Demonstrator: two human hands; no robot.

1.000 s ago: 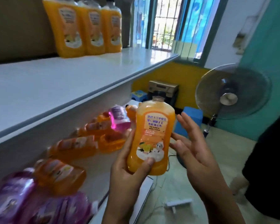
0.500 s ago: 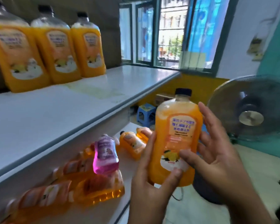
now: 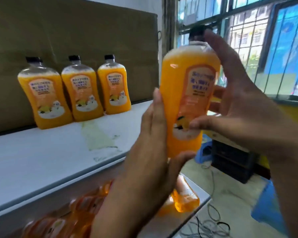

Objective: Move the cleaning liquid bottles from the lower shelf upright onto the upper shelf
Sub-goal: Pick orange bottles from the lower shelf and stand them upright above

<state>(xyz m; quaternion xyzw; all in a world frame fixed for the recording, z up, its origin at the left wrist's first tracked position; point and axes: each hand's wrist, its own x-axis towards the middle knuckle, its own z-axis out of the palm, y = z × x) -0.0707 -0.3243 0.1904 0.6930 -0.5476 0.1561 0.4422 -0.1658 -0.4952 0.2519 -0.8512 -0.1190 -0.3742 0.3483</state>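
An orange cleaning liquid bottle (image 3: 186, 93) with a black cap is upright in the air, above the front edge of the white upper shelf (image 3: 41, 158). My left hand (image 3: 155, 152) grips its lower left side, thumb under the base. My right hand (image 3: 237, 103) holds its right side, thumb across the label, fingers spread up past the cap. Three matching orange bottles (image 3: 77, 90) stand upright in a row at the back of the upper shelf. Several orange bottles (image 3: 184, 196) lie on their sides on the lower shelf (image 3: 201, 189), partly hidden by my left forearm.
A brown board (image 3: 76, 31) backs the upper shelf. A pale greenish stain (image 3: 98, 134) marks the shelf in front of the standing bottles. A barred window (image 3: 248, 48) is at the right. On the floor sit a black crate (image 3: 230, 162) and loose cables (image 3: 212, 225).
Both hands have lifted the orange bottle from lower-shelf height up to the level of the upper shelf. My right hand went from hovering beside it to holding it.
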